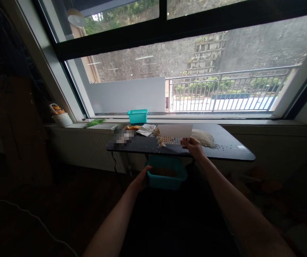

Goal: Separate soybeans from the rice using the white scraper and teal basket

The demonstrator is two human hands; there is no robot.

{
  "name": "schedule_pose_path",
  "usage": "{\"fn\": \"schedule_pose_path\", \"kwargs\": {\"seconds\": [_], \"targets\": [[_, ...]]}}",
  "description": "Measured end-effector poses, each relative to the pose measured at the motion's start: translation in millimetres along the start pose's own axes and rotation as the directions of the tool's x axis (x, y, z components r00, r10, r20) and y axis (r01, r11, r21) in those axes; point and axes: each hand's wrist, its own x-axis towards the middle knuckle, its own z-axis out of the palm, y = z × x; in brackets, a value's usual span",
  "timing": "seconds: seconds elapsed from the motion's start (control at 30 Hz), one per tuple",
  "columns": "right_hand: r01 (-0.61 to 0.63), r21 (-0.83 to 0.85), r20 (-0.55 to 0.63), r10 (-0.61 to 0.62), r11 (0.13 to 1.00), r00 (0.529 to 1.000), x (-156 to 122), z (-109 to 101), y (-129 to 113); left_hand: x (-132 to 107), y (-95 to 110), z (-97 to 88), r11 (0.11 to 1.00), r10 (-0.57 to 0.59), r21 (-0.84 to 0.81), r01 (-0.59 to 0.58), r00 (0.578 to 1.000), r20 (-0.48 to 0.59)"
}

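Note:
My right hand (192, 145) is closed on the lower right corner of a white slotted sheet (176, 131), held tilted over the dark table (231, 144). Left of the sheet lies a strip of small tan and brown pieces (158, 137); some tan bits show through its slots. A heap of pale grains (204, 138) spreads to the right of that hand. Below the table's near edge, my left hand (142, 178) grips the left rim of a turquoise bin (169, 184). Brownish loose material (164, 172) covers the bin's bottom, too dim to make out.
Another turquoise bin (137, 116) stands behind the table by the window. Crumpled white paper (146, 130) and an orange item (132, 127) lie at the table's back left. A radiator (89, 146) is on the left, with a white pot (63, 120) above it.

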Motion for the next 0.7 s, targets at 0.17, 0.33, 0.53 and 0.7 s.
{"fn": "schedule_pose_path", "kwargs": {"seconds": [0.17, 0.33, 0.53, 0.7], "targets": [[-0.024, 0.036, 0.037, 0.023, 0.999, 0.999, -0.8, 7.1, 2.0, -2.6, 0.0, 0.9, 1.000, 0.009, 0.014, -0.009, 1.000, 0.005], [-0.041, 0.032, 0.032, 0.039, 0.999, 0.999, -5.4, 6.1, -0.3, -0.8, -0.7, -0.2, 1.000, 0.001, 0.011, -0.001, 1.000, 0.004], [-0.033, 0.035, 0.005, 0.033, 0.999, 0.999, -7.5, 4.9, -2.7, -1.1, -0.1, -0.1, 1.000, -0.002, 0.006, 0.002, 1.000, 0.014], [-0.039, 0.002, -0.002, 0.039, 0.999, 0.999, -5.8, 6.4, -1.4, -2.1, 0.1, -0.2, 1.000, 0.007, 0.010, -0.007, 1.000, 0.014]]}}
